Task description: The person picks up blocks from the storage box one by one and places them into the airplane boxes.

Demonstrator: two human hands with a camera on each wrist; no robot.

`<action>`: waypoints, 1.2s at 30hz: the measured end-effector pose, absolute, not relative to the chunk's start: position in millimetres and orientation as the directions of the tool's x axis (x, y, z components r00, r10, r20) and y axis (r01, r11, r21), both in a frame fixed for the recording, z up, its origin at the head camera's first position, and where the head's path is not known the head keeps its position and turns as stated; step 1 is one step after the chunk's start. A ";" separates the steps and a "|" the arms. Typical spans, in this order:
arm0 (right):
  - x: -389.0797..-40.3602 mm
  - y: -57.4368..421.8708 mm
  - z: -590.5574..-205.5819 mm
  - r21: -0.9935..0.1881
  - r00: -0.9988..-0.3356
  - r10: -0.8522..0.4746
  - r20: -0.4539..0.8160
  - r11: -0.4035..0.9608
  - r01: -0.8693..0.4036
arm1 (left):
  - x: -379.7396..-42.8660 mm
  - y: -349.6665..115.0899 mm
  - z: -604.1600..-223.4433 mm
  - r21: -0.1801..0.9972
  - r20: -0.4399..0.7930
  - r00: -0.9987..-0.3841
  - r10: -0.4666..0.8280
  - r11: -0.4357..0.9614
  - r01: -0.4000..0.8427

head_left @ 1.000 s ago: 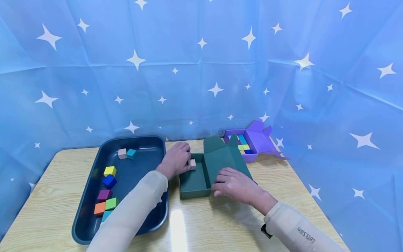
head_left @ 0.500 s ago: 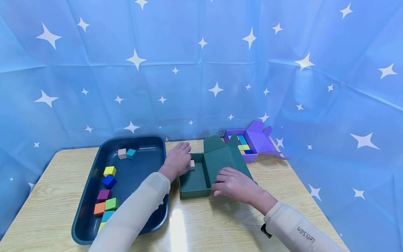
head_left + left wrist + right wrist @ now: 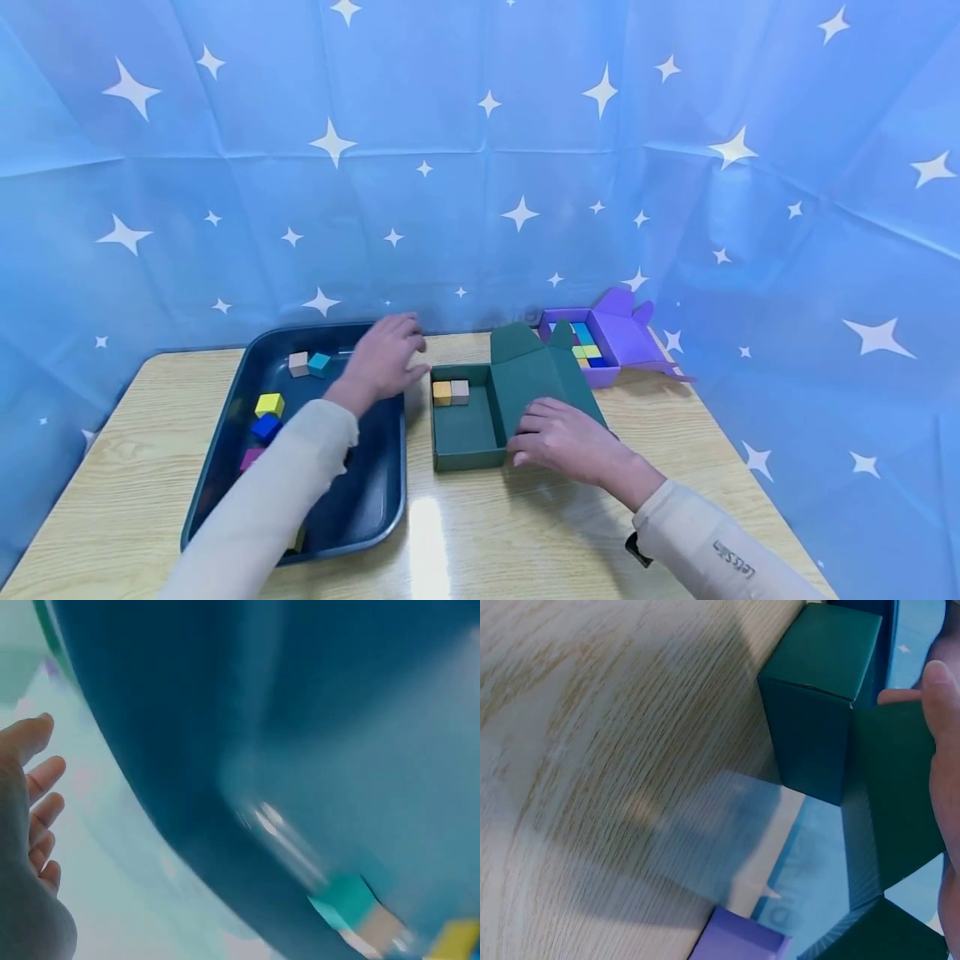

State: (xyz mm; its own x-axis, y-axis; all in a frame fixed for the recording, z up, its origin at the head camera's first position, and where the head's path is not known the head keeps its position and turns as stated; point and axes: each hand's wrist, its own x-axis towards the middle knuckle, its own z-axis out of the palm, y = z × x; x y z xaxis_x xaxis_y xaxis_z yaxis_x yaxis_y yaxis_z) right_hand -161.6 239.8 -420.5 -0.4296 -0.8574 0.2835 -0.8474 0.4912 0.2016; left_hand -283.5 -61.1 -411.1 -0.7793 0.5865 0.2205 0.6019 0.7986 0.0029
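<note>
My left hand point(image 3: 384, 358) hovers over the right rim of the dark blue tray point(image 3: 367, 517), holding nothing. In the left wrist view its fingers point(image 3: 46, 814) are loosely bent and apart from the tray. The green cardboard box point(image 3: 468, 461) stands with its lid point(image 3: 536, 375) folded out to the right. In its back left corner, an orange block point(image 3: 442, 393) and a pale wooden block point(image 3: 460, 392) sit side by side. My right hand point(image 3: 566, 442) grips the lid's near edge, thumb on one face and a fingertip showing past the edge in the right wrist view.
Inside the tray lie a pale block point(image 3: 298, 364), a teal block point(image 3: 318, 365), a yellow block point(image 3: 269, 405), a blue block point(image 3: 266, 427) and a magenta block point(image 3: 251, 457); my left forearm hides others. Behind, a purple box point(image 3: 602, 377) holds several coloured blocks.
My left hand has let go inside the green box and moved left over the tray, uncovering the orange block beside the pale one. My right hand stays on the lid.
</note>
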 end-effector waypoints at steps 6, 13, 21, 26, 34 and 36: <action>-160.6 238.7 -418.4 0.204 -0.438 -0.857 0.271 0.496 -0.844 | -290.3 -128.9 -407.8 0.032 0.233 -0.852 0.469 0.872 0.489; -160.9 240.7 -420.6 0.208 -0.423 -0.860 0.287 0.487 -0.848 | -293.0 -182.0 -421.5 0.049 0.193 -0.897 0.398 0.909 0.414; -161.7 239.9 -420.8 0.207 -0.410 -0.860 0.304 0.480 -0.853 | -296.1 -194.9 -434.5 0.017 0.146 -0.910 0.388 0.919 0.394; -161.5 239.3 -420.5 0.216 -0.413 -0.860 0.300 0.483 -0.849 | -299.5 -194.2 -441.4 -0.025 0.131 -0.913 0.386 0.922 0.386; -161.2 239.8 -420.4 0.211 -0.415 -0.858 0.301 0.484 -0.849 | -305.2 -191.7 -449.8 -0.065 0.126 -0.923 0.362 0.932 0.357; -161.0 240.3 -420.4 0.210 -0.419 -0.857 0.299 0.487 -0.848 | -307.2 -191.7 -451.9 -0.070 0.131 -0.920 0.368 0.930 0.362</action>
